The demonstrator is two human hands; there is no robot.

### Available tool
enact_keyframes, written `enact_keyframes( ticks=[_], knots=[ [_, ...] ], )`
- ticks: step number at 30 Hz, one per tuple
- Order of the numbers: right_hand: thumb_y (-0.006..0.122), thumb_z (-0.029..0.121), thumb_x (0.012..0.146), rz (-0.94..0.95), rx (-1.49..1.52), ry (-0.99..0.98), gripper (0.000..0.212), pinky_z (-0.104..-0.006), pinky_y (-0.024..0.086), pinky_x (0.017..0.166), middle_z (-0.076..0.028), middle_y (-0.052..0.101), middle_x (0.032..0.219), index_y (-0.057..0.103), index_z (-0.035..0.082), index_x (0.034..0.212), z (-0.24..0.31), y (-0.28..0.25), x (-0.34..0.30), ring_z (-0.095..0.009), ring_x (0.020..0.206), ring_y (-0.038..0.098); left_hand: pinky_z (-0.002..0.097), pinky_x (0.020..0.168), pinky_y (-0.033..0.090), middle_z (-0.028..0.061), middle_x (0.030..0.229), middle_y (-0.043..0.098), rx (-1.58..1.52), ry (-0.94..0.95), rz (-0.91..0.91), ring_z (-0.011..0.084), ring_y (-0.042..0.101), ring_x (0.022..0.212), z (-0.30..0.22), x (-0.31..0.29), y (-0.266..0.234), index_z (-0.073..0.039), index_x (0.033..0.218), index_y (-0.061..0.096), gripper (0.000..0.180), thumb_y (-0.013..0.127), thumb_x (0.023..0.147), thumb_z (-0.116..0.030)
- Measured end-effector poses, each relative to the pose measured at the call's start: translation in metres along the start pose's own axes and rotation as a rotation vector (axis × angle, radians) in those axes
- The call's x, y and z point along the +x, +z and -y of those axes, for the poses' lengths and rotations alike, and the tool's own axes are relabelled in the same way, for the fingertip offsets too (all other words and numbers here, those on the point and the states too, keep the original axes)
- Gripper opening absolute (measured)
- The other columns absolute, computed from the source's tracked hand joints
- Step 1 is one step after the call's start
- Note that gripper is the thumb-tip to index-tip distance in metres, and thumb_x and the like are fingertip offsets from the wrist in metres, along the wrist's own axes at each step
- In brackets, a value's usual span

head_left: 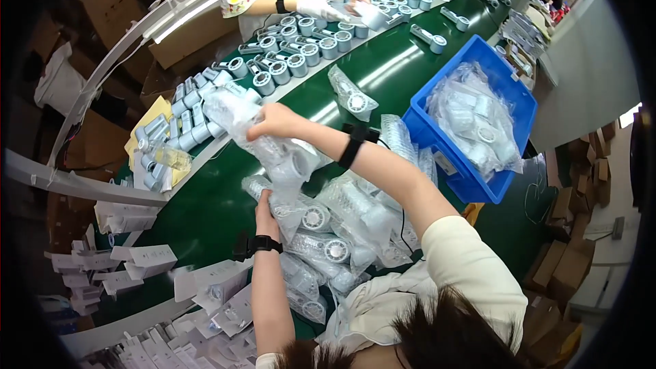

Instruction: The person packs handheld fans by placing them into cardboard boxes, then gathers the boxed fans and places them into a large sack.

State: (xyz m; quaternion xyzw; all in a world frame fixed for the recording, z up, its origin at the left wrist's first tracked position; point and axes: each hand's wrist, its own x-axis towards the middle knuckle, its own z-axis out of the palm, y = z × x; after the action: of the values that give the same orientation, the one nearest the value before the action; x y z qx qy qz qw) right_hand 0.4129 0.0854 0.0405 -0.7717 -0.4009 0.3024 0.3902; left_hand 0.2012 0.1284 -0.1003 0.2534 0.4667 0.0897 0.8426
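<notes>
My right hand (279, 121) is closed on the upper part of a clear bubble-wrap bag (236, 111), raised over the green belt. The lower part of this bag hangs down around a pale round shape that looks like a handheld fan. Lower down, my left hand (265, 213) is at the side of a bubble-wrapped bundle beneath it; its fingers are mostly hidden by plastic. Against my forearms lies a pile of bubble-wrapped handheld fans (335, 249), some with round grilles showing. One more wrapped fan (355, 101) lies apart on the belt beyond my right forearm.
A blue bin (471, 195) holding wrapped fans stands at the right. Unwrapped grey-blue fans (297, 63) line the belt's far side, where a co-worker's gloved hand (320, 7) handles one. White boxes (212, 283) sit at the lower left. A metal frame (102, 75) arches over the left side.
</notes>
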Motion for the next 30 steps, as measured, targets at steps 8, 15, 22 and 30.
enact_keyframes(
  ticks=[8,15,22,30],
  knots=[
    [0.060,0.019,0.061,-0.558,0.650,0.032,0.028,-0.0230,0.045,0.059,-0.009,0.061,0.071,0.062,-0.004,0.078,-0.053,-0.181,-0.253,-0.014,0.060,0.058,0.0366,0.077,0.045,0.0118,0.093,0.056,-0.017,0.154,0.018,0.0270,0.055,0.084,-0.039,-0.033,-0.008,-0.002,0.100,0.049,0.040,0.057,0.066,-0.023],
    [0.063,0.027,0.060,-0.666,-0.353,0.829,0.046,-0.0287,0.045,0.070,-0.016,0.061,0.087,0.058,-0.005,0.092,-0.132,-0.278,-0.337,-0.024,0.075,0.059,0.0363,0.074,0.047,0.0133,0.092,0.056,-0.069,0.383,0.115,0.0275,0.056,0.083,-0.049,-0.077,0.007,0.000,0.102,0.048,0.044,0.055,0.065,-0.021],
    [0.064,0.041,0.068,-0.869,-1.228,0.578,0.061,-0.0356,0.032,0.094,-0.023,0.044,0.120,0.050,-0.002,0.110,-0.136,-0.234,-0.327,-0.030,0.117,0.038,0.0340,0.074,0.048,0.0137,0.091,0.056,0.047,0.191,0.290,0.0267,0.057,0.080,-0.008,-0.151,0.098,0.004,0.103,0.048,0.045,0.056,0.064,-0.015],
    [0.066,0.035,0.071,0.001,0.023,-0.033,0.076,-0.0348,0.032,0.095,-0.013,0.043,0.124,0.028,0.004,0.129,-0.073,-0.094,-0.316,-0.024,0.113,0.041,0.0344,0.080,0.045,0.0135,0.097,0.056,0.099,0.033,0.648,0.0259,0.056,0.088,0.069,-0.153,0.222,0.004,0.106,0.048,0.045,0.053,0.067,-0.018]
  ],
)
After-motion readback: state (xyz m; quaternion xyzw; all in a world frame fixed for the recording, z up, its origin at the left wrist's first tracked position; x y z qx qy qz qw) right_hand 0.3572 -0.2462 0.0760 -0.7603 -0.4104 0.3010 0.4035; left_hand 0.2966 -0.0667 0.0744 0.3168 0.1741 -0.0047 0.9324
